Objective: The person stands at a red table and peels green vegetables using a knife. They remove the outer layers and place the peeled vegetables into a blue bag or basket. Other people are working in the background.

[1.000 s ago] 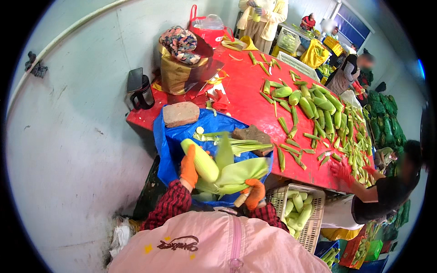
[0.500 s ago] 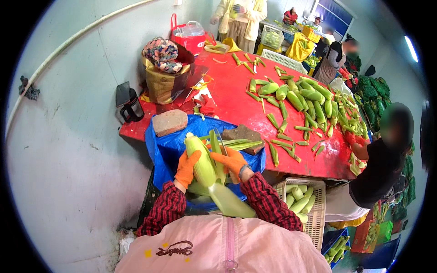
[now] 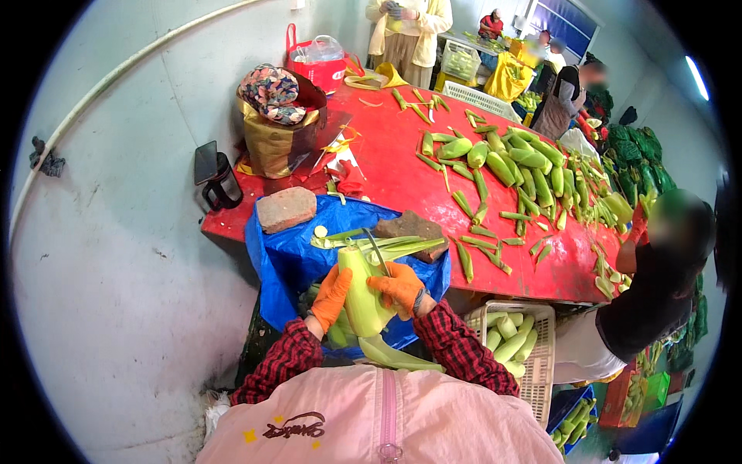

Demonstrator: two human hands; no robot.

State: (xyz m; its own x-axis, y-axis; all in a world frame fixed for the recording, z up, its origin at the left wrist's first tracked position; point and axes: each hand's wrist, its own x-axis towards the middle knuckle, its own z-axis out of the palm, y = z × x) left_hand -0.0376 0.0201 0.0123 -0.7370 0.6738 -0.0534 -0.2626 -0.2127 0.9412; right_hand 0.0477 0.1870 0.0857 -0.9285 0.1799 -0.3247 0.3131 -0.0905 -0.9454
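Observation:
An ear of corn (image 3: 362, 298) in pale green husk stands tilted over the blue plastic sheet (image 3: 270, 263), its upper end cut flat. My left hand (image 3: 331, 297), in an orange glove, is closed round its left side. My right hand (image 3: 398, 286), gloved too, is closed on a knife (image 3: 376, 249) whose thin blade points up beside the ear; the handle is hidden. This hand's fingers also touch the ear's right side. A loosened husk leaf (image 3: 398, 357) hangs from the lower end. Peeled husk strips (image 3: 386, 246) and a small pale round piece (image 3: 320, 231) lie beyond.
Two bricks (image 3: 286, 209) (image 3: 413, 229) weigh down the sheet on the red table (image 3: 386, 170). Unhusked ears (image 3: 533, 162) are heaped at the right. A white crate (image 3: 546, 348) of peeled ears stands by my right arm. A co-worker (image 3: 641, 301) is at the right; a mug (image 3: 224, 184) stands left.
The ear has turned more upright, and its rounded stem end is gone, leaving a flat top. The husk leaf by the blade has come away. The co-worker at right has raised a hand.

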